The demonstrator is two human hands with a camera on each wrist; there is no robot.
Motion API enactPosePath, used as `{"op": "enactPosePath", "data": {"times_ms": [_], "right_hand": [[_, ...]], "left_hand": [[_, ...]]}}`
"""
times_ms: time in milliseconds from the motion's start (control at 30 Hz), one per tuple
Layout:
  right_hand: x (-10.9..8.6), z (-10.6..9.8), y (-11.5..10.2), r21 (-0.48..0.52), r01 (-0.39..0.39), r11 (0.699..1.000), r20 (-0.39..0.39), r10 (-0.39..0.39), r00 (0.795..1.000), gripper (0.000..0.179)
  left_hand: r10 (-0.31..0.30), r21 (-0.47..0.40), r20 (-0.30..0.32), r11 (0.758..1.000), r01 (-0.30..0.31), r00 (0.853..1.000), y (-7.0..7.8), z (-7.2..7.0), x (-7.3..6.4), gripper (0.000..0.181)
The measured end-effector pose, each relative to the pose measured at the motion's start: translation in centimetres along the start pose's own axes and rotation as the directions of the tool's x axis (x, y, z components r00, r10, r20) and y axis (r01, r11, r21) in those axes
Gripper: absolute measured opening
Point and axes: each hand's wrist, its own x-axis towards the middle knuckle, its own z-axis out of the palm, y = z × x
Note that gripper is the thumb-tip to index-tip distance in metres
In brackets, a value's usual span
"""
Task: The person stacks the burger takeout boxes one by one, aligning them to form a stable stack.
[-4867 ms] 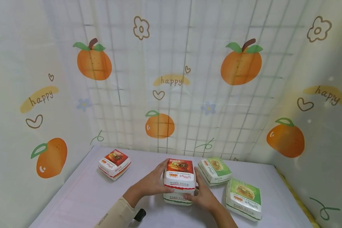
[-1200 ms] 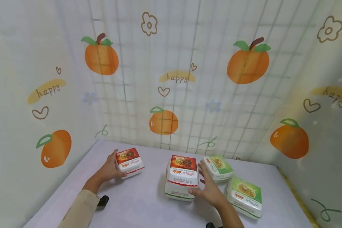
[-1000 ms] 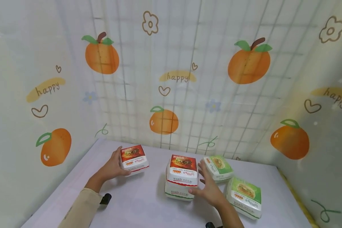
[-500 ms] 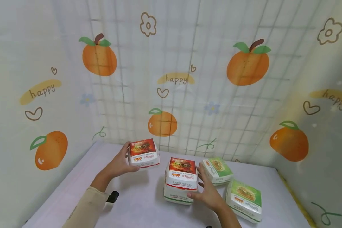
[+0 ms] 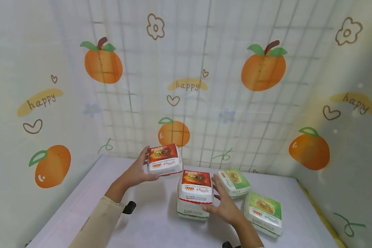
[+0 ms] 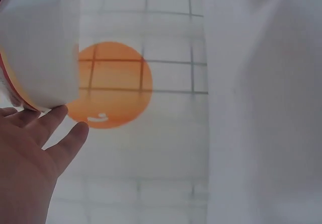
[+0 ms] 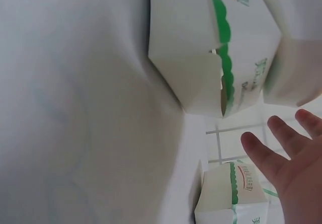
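Observation:
In the head view my left hand [image 5: 134,174] grips a white burger box with a red top [image 5: 164,160] by its left side. This box is up off the table, left of and a little behind a stack of two. The stack's upper part is another red-topped burger box [image 5: 196,187]; beneath it sits a green-edged burger box [image 5: 192,210]. My right hand [image 5: 226,208] is at the stack's right side, thumb at the front near the seam between the boxes. In the right wrist view its fingers [image 7: 266,158] are straight and spread beside the boxes.
Two green-topped burger boxes stand right of the stack, one further back [image 5: 234,184] and one nearer [image 5: 263,213]. A white cloth covers the table [image 5: 155,227]. A curtain printed with oranges [image 5: 173,110] hangs behind and along both sides.
Earlier both hands held the stack's upper box. My left hand has since gripped the red-topped box at the left, lifted it and carried it right towards the stack. The right hand stays by the stack.

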Motion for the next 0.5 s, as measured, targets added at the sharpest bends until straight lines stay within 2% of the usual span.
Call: {"op": "enactPosePath", "data": {"times_ms": [300, 500], "right_hand": [[0.1, -0.4, -0.4, -0.026, -0.028, 0.999, 0.0, 0.028, 1.0, 0.124], [-0.1, -0.4, -0.3, 0.01, 0.008, 1.0, -0.002, -0.008, 1.0, 0.122]], "left_hand": [[0.016, -0.018, 0.036, 1.0, -0.015, 0.999, 0.9, 0.9, 0.4, 0.123], [0.018, -0.041, 0.032, 0.999, -0.017, 0.999, 1.3, 1.0, 0.4, 0.121]]}}
